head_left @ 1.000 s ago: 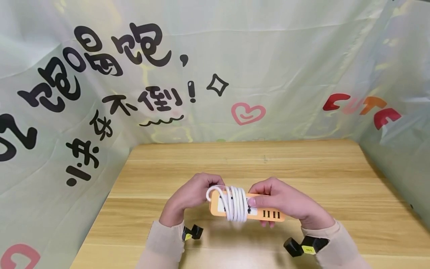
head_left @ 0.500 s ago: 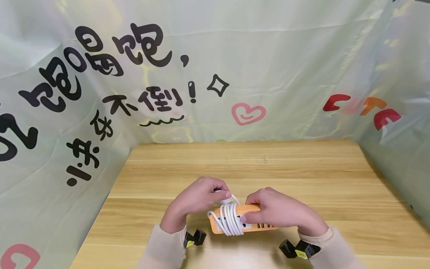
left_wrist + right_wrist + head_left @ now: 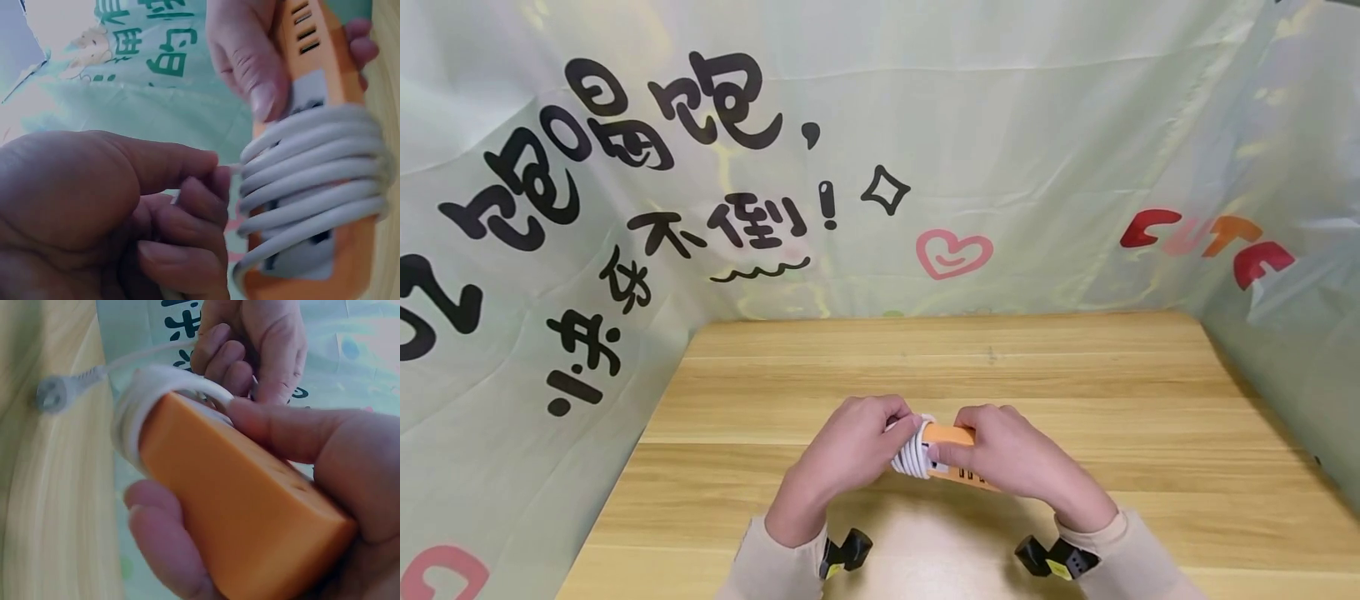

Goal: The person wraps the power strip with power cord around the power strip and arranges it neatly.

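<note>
An orange power strip (image 3: 951, 434) with white socket panels and USB ports is held above the table, tilted. My right hand (image 3: 1022, 458) grips its port end, thumb on the socket face and fingers beneath. Several turns of white power cord (image 3: 312, 169) wrap around the other half of the strip. My left hand (image 3: 857, 446) is beside the wrapped end, its thumb and curled fingers pinching the loose part of the cord. In the right wrist view a plug (image 3: 55, 394) dangles from the cord, beyond the left fingers; the head view hides it.
Below the hands lies a wood-grain table (image 3: 955, 367). Pale green curtains (image 3: 1037, 150) with black lettering, a pink heart and coloured letters stand behind it and on both sides. A small black camera is strapped to each wrist.
The left hand has moved right and closer to the right hand, pulling the cord over the strip. The strip dipped toward me, then rose and turned, its wrapped end now partly behind the left fingers.
</note>
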A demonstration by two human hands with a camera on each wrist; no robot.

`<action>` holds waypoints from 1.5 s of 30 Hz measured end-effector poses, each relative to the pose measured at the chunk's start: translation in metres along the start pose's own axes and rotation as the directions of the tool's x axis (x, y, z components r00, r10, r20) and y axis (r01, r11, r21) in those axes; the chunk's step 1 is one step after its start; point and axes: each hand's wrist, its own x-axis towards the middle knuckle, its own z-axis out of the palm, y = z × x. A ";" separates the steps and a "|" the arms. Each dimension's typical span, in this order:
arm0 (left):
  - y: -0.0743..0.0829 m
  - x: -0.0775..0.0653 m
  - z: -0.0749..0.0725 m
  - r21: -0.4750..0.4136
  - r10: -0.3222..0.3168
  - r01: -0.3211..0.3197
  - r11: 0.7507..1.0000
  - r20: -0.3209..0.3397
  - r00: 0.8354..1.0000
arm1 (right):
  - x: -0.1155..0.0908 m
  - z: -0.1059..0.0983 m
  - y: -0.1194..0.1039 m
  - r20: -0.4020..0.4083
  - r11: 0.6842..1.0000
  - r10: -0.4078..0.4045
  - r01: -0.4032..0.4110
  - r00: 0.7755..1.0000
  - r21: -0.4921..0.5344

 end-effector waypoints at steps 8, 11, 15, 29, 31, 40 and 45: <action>0.006 -0.001 0.000 -0.082 -0.058 0.054 0.995 -0.054 0.997 | 0.001 -0.001 -0.005 -0.076 0.994 0.023 -0.015 0.997 0.106; 0.007 0.000 0.000 -0.073 -0.054 0.048 0.996 -0.075 0.996 | 0.000 -0.002 -0.006 -0.110 0.993 0.034 -0.021 0.993 0.117; 0.008 -0.001 0.001 -0.063 -0.006 0.002 0.998 -0.066 0.998 | 0.000 0.000 -0.009 -0.210 0.991 0.083 -0.058 0.974 0.124; 0.011 0.002 0.009 -0.184 -0.098 0.069 0.980 -0.151 0.984 | 0.000 0.002 -0.012 -0.272 0.942 0.135 -0.039 0.953 0.333; 0.011 0.003 0.009 -0.244 -0.102 0.066 0.967 -0.141 0.985 | 0.000 0.001 -0.011 -0.278 0.930 0.147 -0.037 0.949 0.365; 0.012 0.004 0.010 -0.377 -0.066 0.012 0.926 -0.131 0.989 | 0.003 -0.004 -0.007 -0.257 0.822 0.200 -0.019 0.945 0.570; 0.011 0.005 0.013 -0.416 -0.054 -0.013 0.909 -0.149 0.987 | 0.004 -0.005 -0.007 -0.258 0.774 0.193 0.015 0.947 0.633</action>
